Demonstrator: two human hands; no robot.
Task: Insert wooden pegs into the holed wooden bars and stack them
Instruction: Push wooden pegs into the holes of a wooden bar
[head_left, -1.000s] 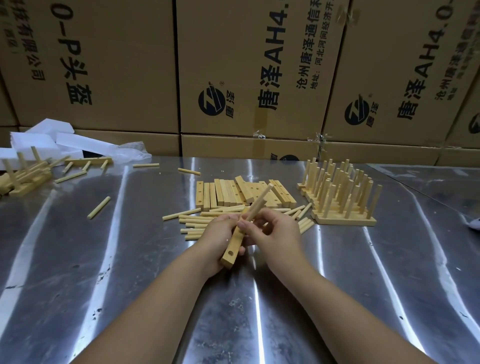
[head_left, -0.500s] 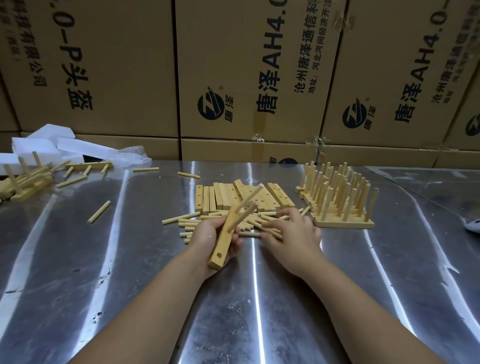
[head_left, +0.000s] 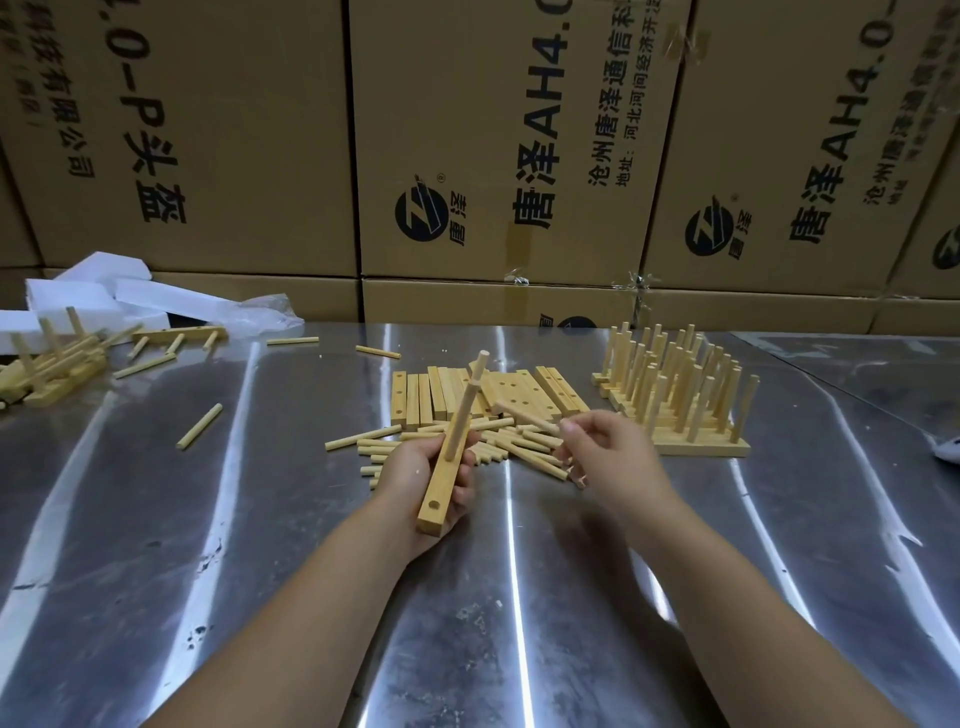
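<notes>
Head view: left hand grips bar at 12 o'clock, seated peg at far end. Right hand pinches loose peg at bar's 2 o'clock. I read next: align over empty hole, push straight.

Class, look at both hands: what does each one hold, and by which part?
The left hand grips a holed wooden bar around its middle; the right hand pinches a loose peg by one end.
</notes>
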